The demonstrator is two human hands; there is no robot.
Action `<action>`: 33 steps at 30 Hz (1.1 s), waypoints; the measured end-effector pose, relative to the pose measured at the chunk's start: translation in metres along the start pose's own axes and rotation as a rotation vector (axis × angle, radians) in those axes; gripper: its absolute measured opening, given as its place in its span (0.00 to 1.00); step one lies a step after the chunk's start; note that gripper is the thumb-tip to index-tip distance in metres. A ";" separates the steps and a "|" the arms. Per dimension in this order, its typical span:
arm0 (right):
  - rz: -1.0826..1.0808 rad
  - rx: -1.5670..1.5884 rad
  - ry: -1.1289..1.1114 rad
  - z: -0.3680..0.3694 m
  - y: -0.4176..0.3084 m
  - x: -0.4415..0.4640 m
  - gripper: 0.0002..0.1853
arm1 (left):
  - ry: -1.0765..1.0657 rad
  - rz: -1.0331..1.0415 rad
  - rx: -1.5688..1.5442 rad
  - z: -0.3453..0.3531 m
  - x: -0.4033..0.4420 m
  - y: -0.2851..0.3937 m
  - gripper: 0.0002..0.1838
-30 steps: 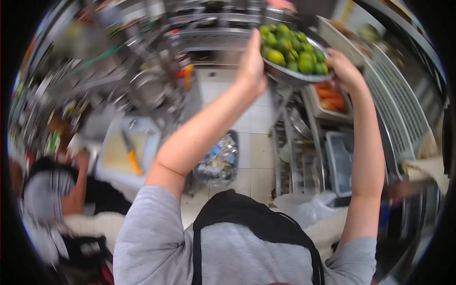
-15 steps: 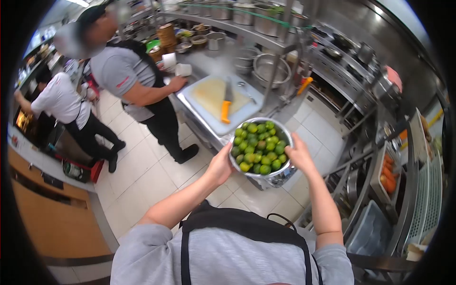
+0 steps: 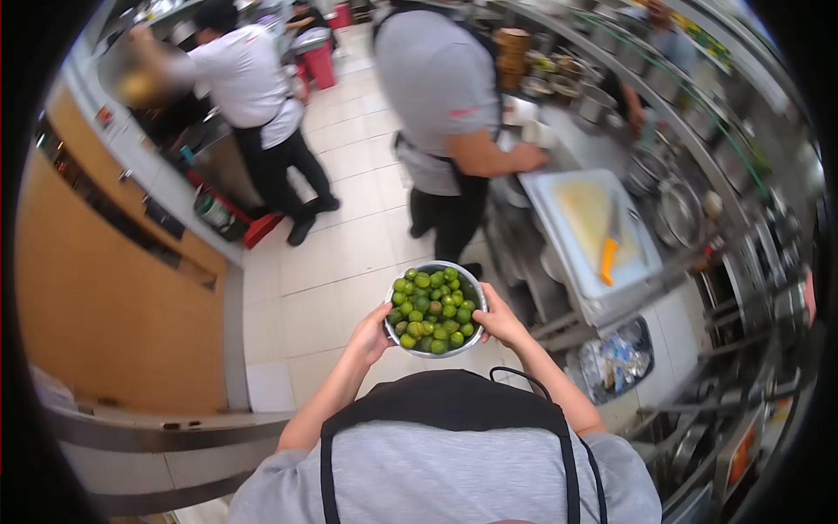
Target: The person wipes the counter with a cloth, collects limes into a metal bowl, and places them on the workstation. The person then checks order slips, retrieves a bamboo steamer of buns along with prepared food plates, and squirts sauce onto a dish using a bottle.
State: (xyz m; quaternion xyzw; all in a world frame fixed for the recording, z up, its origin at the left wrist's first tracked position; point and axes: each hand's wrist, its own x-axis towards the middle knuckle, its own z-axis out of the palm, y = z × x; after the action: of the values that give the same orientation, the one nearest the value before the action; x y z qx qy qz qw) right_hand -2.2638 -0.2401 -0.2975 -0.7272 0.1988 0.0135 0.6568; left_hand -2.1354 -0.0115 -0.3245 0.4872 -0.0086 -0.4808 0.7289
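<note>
A round metal bowl (image 3: 479, 301) full of small green limes (image 3: 434, 307) is held out in front of my apron, above the tiled floor. My left hand (image 3: 373, 336) grips its left rim, with the fingers partly hidden beneath. On the opposite side my right hand (image 3: 499, 316) holds the rim, thumb at the edge near the fruit. The bowl looks level, and the limes are heaped close to its brim. To the right, apart from both hands, a white cutting board (image 3: 594, 236) lies on the counter with an orange-handled knife (image 3: 608, 253) on it.
A co-worker in a grey shirt (image 3: 436, 79) stands at the counter ahead. Another person in a white shirt (image 3: 249, 83) works at the left. A bin with plastic waste (image 3: 616, 360) stands below the board. Wooden cabinet doors (image 3: 131, 288) line the left, and metal shelves run along the right.
My view and body have turned left, away from the counter. The bowl, still in both hands, has moved from beside the cutting board to over the open floor.
</note>
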 end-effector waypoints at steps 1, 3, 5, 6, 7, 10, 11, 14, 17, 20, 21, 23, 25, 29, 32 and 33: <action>-0.018 0.068 -0.038 0.018 -0.001 0.024 0.30 | 0.041 0.022 -0.020 -0.019 0.001 0.016 0.24; 0.017 0.147 -0.097 0.039 -0.005 0.056 0.32 | 0.072 0.023 0.029 -0.044 0.007 0.037 0.25; 0.060 0.182 -0.102 0.064 -0.018 0.096 0.33 | 0.111 0.016 0.019 -0.075 0.021 0.067 0.25; 0.052 0.173 -0.096 0.072 -0.024 0.115 0.32 | 0.094 0.014 0.031 -0.088 0.031 0.081 0.25; 0.047 0.168 -0.086 0.078 -0.031 0.133 0.32 | 0.077 0.006 0.045 -0.101 0.043 0.094 0.25; -0.019 0.157 -0.092 0.084 -0.045 0.191 0.32 | 0.091 0.027 0.032 -0.128 0.085 0.128 0.27; -0.038 0.148 -0.103 0.086 -0.050 0.214 0.32 | 0.100 0.048 0.019 -0.137 0.099 0.139 0.28; -0.040 0.230 -0.137 0.089 -0.069 0.275 0.33 | -0.060 0.114 -0.047 -0.163 0.130 0.185 0.35; -0.039 0.250 -0.128 0.092 -0.091 0.330 0.32 | 0.267 0.151 0.001 -0.195 0.153 0.209 0.38; -0.036 0.229 -0.096 0.095 -0.101 0.395 0.33 | 0.566 0.072 0.145 -0.290 0.174 0.177 0.41; -0.017 0.233 -0.086 0.097 -0.103 0.416 0.32 | 0.683 0.021 0.181 -0.330 0.175 0.153 0.42; -0.005 0.258 -0.080 0.101 -0.115 0.450 0.32 | 0.961 -0.196 0.205 -0.390 0.154 0.097 0.38; 0.014 0.258 -0.080 0.102 -0.114 0.488 0.32 | 0.747 -0.394 1.067 -0.545 0.094 -0.050 0.33; 0.004 0.278 -0.038 0.090 -0.096 0.549 0.32 | 0.920 -0.180 0.812 -0.380 0.052 0.041 0.32; -0.024 0.348 0.053 0.088 -0.085 0.596 0.33 | 0.843 -0.355 0.977 -0.472 0.085 0.030 0.32; 0.001 0.371 0.090 0.085 -0.080 0.605 0.33 | 0.822 -0.456 1.043 -0.521 0.099 0.020 0.31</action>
State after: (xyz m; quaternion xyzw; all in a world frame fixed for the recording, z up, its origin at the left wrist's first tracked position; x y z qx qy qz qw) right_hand -1.6616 -0.3175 -0.4027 -0.5934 0.2277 -0.0556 0.7700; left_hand -1.8173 0.2850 -0.6289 0.9053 0.1404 -0.3318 0.2251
